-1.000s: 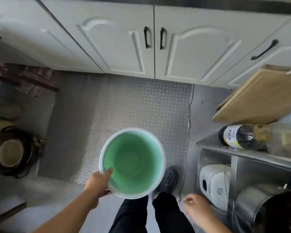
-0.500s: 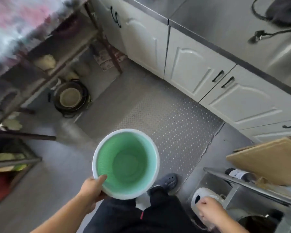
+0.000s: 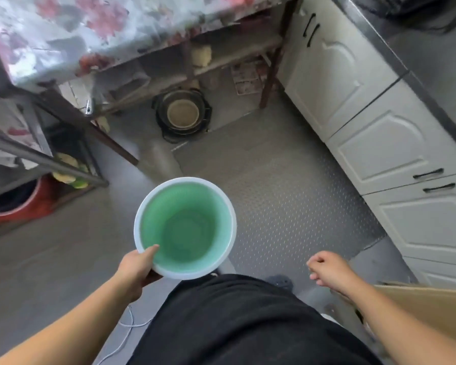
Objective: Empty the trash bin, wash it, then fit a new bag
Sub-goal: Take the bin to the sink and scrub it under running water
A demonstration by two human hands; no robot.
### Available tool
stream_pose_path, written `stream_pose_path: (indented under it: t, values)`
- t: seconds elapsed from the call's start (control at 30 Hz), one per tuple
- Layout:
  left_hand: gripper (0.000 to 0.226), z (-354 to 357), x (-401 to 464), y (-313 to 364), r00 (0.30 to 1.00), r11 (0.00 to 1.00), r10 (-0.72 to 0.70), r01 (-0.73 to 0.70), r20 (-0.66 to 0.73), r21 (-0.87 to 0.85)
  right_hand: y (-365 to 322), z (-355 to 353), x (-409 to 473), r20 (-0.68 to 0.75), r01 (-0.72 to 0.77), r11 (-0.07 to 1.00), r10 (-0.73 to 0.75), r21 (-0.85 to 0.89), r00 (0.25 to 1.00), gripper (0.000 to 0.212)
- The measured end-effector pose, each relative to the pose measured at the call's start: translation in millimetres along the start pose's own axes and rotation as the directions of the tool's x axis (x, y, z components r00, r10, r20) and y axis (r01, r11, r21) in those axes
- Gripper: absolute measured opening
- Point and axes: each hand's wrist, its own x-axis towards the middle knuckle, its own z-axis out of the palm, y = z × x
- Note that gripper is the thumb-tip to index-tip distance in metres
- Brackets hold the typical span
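The trash bin (image 3: 187, 227) is round, green inside with a white rim, and holds nothing and no bag. It hangs upright above the floor in front of my legs. My left hand (image 3: 137, 267) grips its near rim, thumb inside the bin. My right hand (image 3: 327, 268) hangs free at the right with its fingers loosely curled and nothing in them.
White cabinets (image 3: 374, 122) run along the right under a dark counter. A table with a flowered cloth (image 3: 95, 30) stands ahead, a black pot (image 3: 182, 114) on the floor beneath it. A red tub (image 3: 19, 204) sits at left, a wooden board (image 3: 432, 309) at lower right.
My view has swung left, from facing the cabinets to facing the table. The bin stays in my left hand. My right hand has come away from the shelf unit at the right.
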Motion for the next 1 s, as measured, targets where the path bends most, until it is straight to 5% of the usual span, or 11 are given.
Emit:
stream_pose_path:
  t: [0.37, 0.7, 1.0]
  values:
    - [0.015, -144.7, 20.7, -8.3, 0.977, 0.921, -0.126, 0.051, -0.171, -0.387, -184.9, 58.2, 4.0, 0.19, 0.216, 0.886, -0.148, -0.41, 0.97, 0.016]
    - [0.022, -181.8, 12.6, -6.4, 0.886, 0.683, -0.351, 0.022, -0.302, -0.73, -379.9, 60.8, 72.4, 0.321, 0.37, 0.728, -0.214, -0.578, 0.923, 0.02]
    - [0.014, -189.4, -6.5, 14.0, 0.836, 0.408, -0.475, -0.068, -0.275, -0.91, -555.8, 137.3, 80.5, 0.502, 0.578, 0.35, -0.288, -0.737, 0.815, 0.017]
